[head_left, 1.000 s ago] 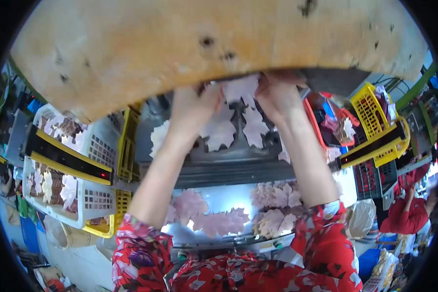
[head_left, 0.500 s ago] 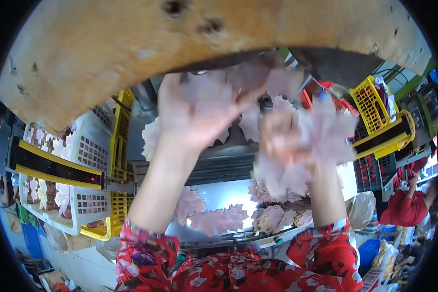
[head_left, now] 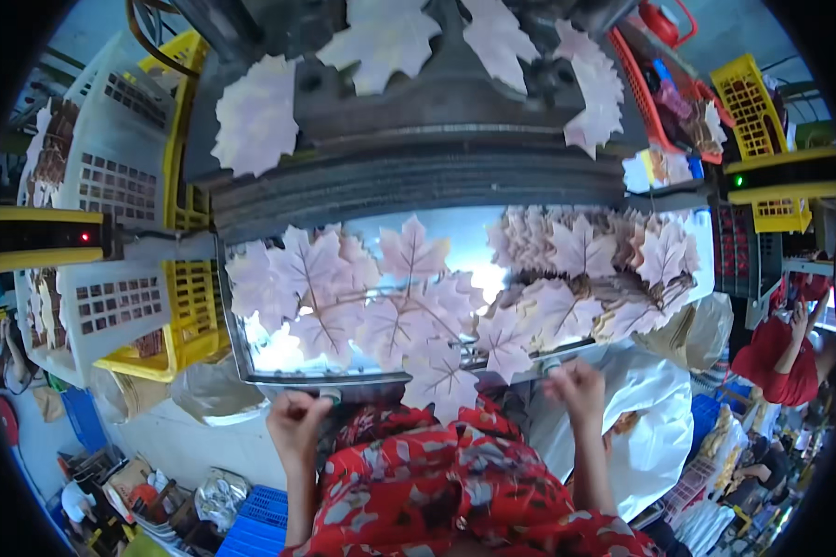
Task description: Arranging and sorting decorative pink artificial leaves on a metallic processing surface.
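Observation:
My left hand is at the front edge of a metal tray, its fingers curled in beside a small greenish button. My right hand, also closed, is at a similar button on the right; whether either hand presses cannot be told. Pale pink leaf-shaped pieces lie spread over the shiny tray, some joined by stems. One leaf overhangs its front edge. Tight stacks of leaves fill the tray's right part. Farther back, more leaf pieces lie on a dark machine bed.
White baskets holding leaf stacks stand inside yellow crates on the left. A black-and-yellow sensor bar flanks each side. A red basket is at the back right. Plastic bags hang beside my right arm. A person in red is farther right.
Both hands have come down from the machine bed to the tray's front edge and let go of the leaf pieces. The view has shifted, and the large tan board overhead is out of sight.

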Tool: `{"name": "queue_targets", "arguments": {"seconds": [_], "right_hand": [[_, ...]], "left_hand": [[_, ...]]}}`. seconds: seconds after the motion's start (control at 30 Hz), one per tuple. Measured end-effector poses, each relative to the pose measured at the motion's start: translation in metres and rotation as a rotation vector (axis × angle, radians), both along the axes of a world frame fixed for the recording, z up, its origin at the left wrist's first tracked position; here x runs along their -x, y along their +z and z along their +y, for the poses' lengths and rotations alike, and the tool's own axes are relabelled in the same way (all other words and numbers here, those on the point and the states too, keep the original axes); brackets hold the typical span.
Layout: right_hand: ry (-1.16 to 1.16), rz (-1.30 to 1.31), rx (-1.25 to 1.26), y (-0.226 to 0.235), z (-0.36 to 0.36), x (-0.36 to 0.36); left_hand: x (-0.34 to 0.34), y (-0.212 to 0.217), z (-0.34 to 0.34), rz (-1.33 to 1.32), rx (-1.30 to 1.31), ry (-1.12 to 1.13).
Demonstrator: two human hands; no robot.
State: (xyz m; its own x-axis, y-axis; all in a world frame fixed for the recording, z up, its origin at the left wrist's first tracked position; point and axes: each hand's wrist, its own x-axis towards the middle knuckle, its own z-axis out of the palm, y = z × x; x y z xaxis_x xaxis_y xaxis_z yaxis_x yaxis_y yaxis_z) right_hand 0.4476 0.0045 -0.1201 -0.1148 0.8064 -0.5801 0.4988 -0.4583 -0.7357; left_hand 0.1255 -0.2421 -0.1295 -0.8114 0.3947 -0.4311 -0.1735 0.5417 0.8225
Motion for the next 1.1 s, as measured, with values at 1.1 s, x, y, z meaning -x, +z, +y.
{"name": "queue_targets", "arguments": {"seconds": [1.1], "right_hand": [[0.755,-0.171,-0.808,0.074,0.004,0.109]], "left_hand": [[0.024,0.075,0.122,0.841,0.048,-0.479]]}}
